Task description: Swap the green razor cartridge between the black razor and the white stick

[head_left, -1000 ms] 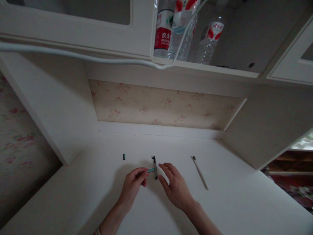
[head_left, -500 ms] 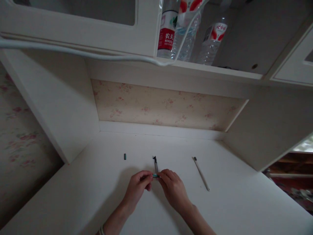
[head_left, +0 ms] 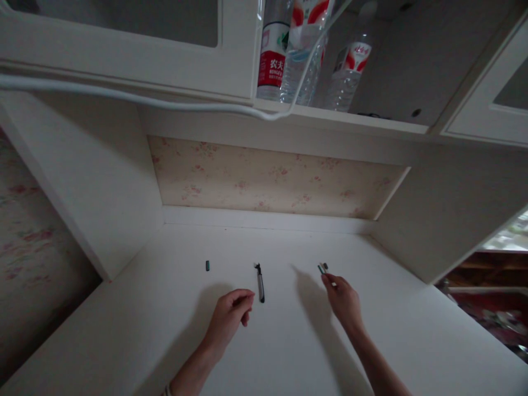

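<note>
My right hand (head_left: 343,301) is closed, thumb and forefinger pinching a small slim green piece (head_left: 321,268) that sticks out past the fingertips. Right beside that piece is the dark end of a thin white stick (head_left: 325,266), most of which my right hand covers. My left hand (head_left: 231,309) hovers low over the table, its fingertips pressed together; anything between them is too small or hidden. Just right of those fingertips lies a slim silver-and-black pen-like tool (head_left: 260,285). Farther left on the table is a short dark green piece (head_left: 207,265).
A white tabletop (head_left: 264,352) runs back to a low ledge and flowered wallpaper (head_left: 264,173). Overhead, an open cabinet holds plastic bottles (head_left: 274,60), and a white cable (head_left: 165,103) hangs along its front. White side panels (head_left: 82,181) stand at both sides.
My right hand has moved right, away from my left, carrying the green piece to the white stick's dark end. My left hand has barely moved. The view has shifted slightly.
</note>
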`<state>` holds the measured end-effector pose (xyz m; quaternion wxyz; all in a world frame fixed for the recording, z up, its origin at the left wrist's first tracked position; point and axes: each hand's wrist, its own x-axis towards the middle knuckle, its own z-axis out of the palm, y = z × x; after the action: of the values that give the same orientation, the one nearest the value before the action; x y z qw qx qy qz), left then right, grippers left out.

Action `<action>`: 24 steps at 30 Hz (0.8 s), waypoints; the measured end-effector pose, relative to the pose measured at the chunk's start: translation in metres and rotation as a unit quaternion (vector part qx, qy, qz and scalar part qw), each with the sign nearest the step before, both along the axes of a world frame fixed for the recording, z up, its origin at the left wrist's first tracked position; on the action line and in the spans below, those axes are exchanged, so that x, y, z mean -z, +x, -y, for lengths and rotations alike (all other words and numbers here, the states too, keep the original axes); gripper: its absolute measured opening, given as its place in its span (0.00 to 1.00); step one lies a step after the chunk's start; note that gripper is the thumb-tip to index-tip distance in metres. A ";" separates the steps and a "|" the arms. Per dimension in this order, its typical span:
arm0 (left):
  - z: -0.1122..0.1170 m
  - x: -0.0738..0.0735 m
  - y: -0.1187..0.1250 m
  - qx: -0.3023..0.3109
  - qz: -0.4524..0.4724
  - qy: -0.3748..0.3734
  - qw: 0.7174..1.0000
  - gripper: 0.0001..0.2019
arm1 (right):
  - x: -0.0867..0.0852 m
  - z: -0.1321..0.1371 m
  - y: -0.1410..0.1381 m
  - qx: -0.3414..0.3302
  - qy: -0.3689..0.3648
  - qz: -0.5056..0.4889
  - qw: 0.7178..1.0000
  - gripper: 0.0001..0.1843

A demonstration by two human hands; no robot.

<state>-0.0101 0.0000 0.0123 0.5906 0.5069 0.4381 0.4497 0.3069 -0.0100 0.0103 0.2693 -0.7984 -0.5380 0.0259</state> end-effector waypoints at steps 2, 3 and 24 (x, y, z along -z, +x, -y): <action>0.000 0.001 0.000 0.003 0.001 -0.003 1.000 0.18 | 0.001 0.000 0.028 0.049 -0.023 0.005 0.999 0.24; -0.001 0.002 0.000 0.003 0.003 -0.005 1.000 0.18 | 0.003 0.001 0.039 0.065 -0.039 0.007 0.997 0.25; -0.022 0.004 -0.023 -0.041 -0.145 0.066 0.986 0.21 | 0.015 0.008 0.051 0.053 -0.068 -0.036 0.996 0.27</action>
<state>-0.0331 0.0225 0.0082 0.4671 0.5861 0.5088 0.4236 0.3575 -0.0184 -0.0051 0.2352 -0.8407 -0.4817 0.0769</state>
